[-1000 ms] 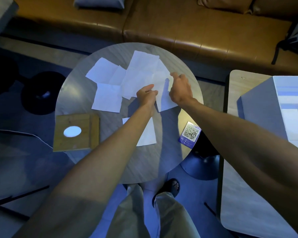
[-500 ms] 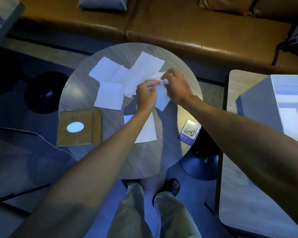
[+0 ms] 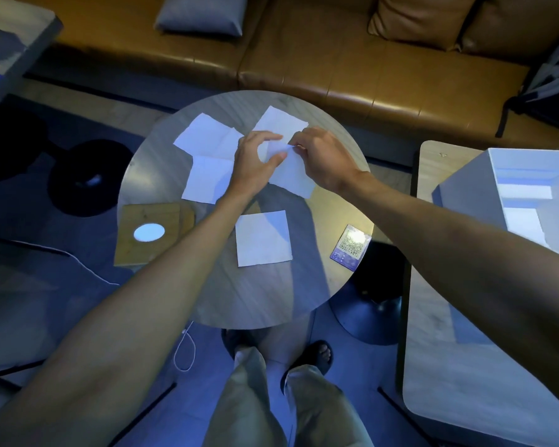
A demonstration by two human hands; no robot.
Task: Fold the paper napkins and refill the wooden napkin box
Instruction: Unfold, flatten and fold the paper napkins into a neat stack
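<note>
At the table's (image 3: 239, 295) far side, your left hand (image 3: 255, 162) and right hand (image 3: 323, 159) pinch one napkin (image 3: 292, 175) between them; the box (image 3: 147, 233) lies near-left, closer to your left hand.

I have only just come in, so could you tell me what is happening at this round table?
A person is folding paper napkins. The left hand and right hand both pinch one napkin above the round table. More unfolded napkins lie spread to the left, and one folded napkin lies nearer the person. The wooden napkin box sits at the table's left edge.
</note>
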